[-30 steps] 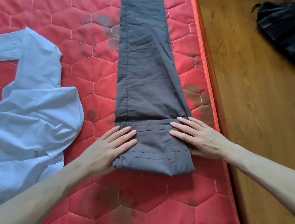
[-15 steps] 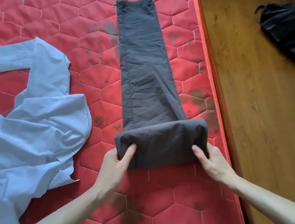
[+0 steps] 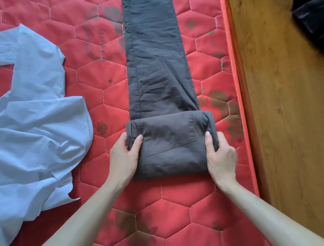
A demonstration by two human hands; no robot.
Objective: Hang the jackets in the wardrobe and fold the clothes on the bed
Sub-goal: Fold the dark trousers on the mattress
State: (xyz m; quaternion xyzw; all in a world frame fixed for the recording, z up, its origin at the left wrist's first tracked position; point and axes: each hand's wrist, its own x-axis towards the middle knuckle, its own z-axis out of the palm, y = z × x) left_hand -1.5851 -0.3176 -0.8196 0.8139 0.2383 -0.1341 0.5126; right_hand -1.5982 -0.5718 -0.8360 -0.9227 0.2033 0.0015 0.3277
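Dark grey trousers (image 3: 156, 64) lie lengthwise on the red quilted mattress (image 3: 184, 209), legs stretched away from me. Their near end is rolled over into a thick fold (image 3: 170, 141) with a pocket slit showing on top. My left hand (image 3: 124, 159) grips the fold's left edge, thumb on top and fingers wrapped round the side. At the right edge my right hand (image 3: 219, 153) grips the same fold, thumb on top. A crumpled light blue shirt (image 3: 31, 134) is spread out on the mattress to the left, apart from the trousers.
The mattress edge (image 3: 237, 96) runs close along the right of the trousers, with wooden floor (image 3: 295, 130) beyond it. A black bag (image 3: 316, 17) lies on the floor at the upper right. Dark stains mark the mattress.
My hands went from lying flat on the folded waist end to gripping its sides, and the fold has been rolled over once more toward the legs, now thicker.
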